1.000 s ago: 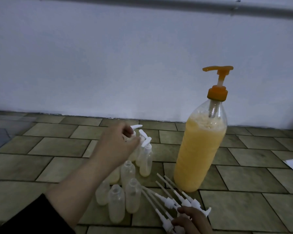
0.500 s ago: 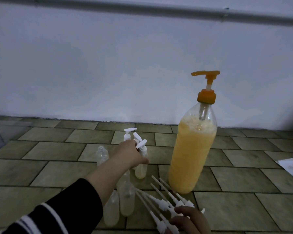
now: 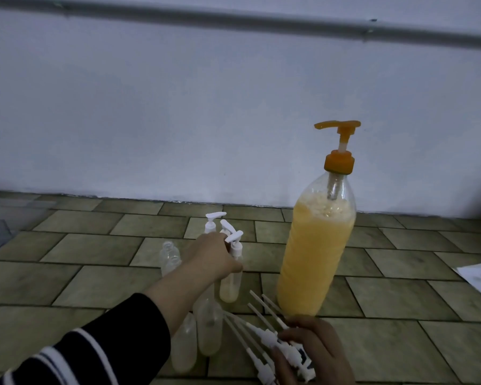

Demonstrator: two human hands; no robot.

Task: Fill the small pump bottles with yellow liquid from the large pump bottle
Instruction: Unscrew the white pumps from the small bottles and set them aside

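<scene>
Big bottle (image 3: 314,257) of yellow liquid stands upright right of centre, orange pump on top. Left hand (image 3: 210,258) at centre, fingers curled among the capped small bottles (image 3: 231,276); what it grips, cannot tell. Right hand (image 3: 314,354), lower right, holds a fan of white pumps (image 3: 264,333)

My left arm reaches forward from the lower left, forearm bare below a dark sleeve with white stripes. The left hand (image 3: 211,257) is seen from the back, knuckles up, with its fingers curled in among a cluster of small pump bottles (image 3: 229,273); I cannot tell exactly which one it grips. My right hand (image 3: 314,351) sits low at the bottom edge, back toward me, fingers bent round a fanned bundle of white pump heads (image 3: 272,337) with their dip tubes pointing away.
</scene>
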